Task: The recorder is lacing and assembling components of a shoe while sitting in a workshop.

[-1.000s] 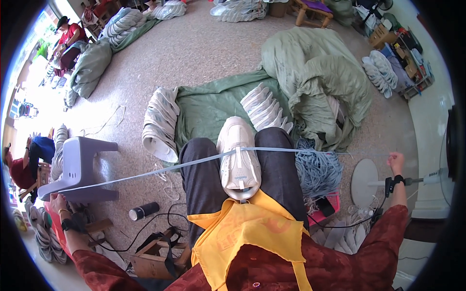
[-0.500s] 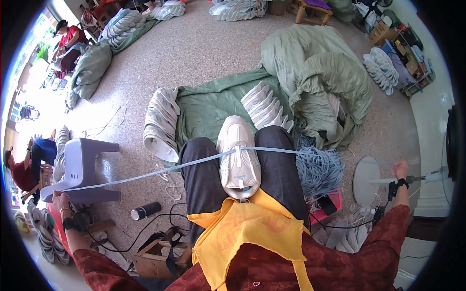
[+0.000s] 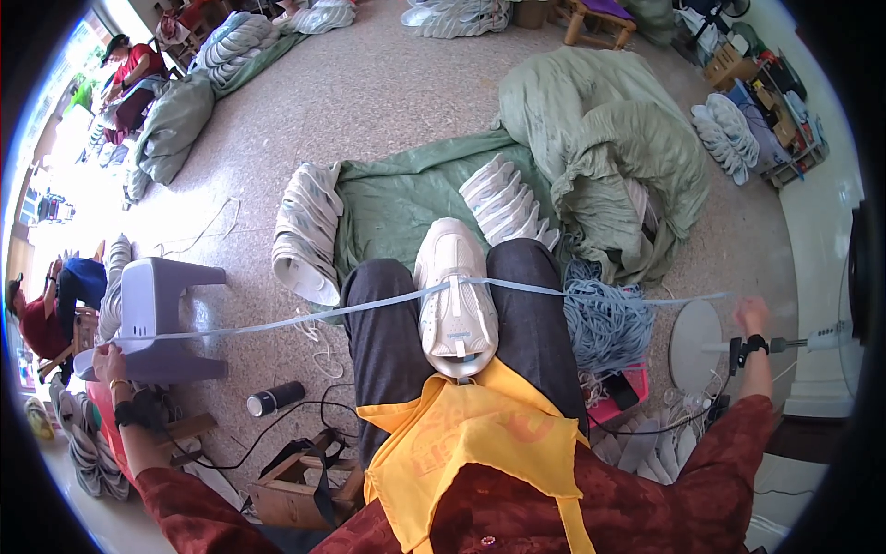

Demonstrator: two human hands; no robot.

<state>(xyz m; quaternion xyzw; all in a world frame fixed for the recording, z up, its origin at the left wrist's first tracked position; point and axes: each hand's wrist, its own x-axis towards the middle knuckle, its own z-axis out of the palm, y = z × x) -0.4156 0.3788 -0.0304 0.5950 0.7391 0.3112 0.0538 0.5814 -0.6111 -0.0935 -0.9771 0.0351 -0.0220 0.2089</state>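
Note:
A cream sneaker [image 3: 457,323] is clamped between my knees, its heel toward me. A long light blue shoelace [image 3: 369,305] passes through its front part and stretches out to both sides. Far out at the left, beside the purple-grey stool, my left hand [image 3: 110,363] is closed on one end of the lace. My right hand [image 3: 751,317], out at the right, is closed at the other end; its fingertips are small and partly blurred. A tangled heap of blue laces [image 3: 604,319] lies right of my knee.
Stacks of white shoe parts [image 3: 306,231] flank a green cloth [image 3: 397,208] ahead. A bulky pale green sack [image 3: 600,102] stands at its right. The purple-grey stool [image 3: 152,295] is by my left hand, a black bottle [image 3: 276,400] on the floor. People sit at left.
My left hand has risen slightly, and my right hand has shifted a little inward. The right stretch of lace shows more clearly now. The sneaker stays between my knees.

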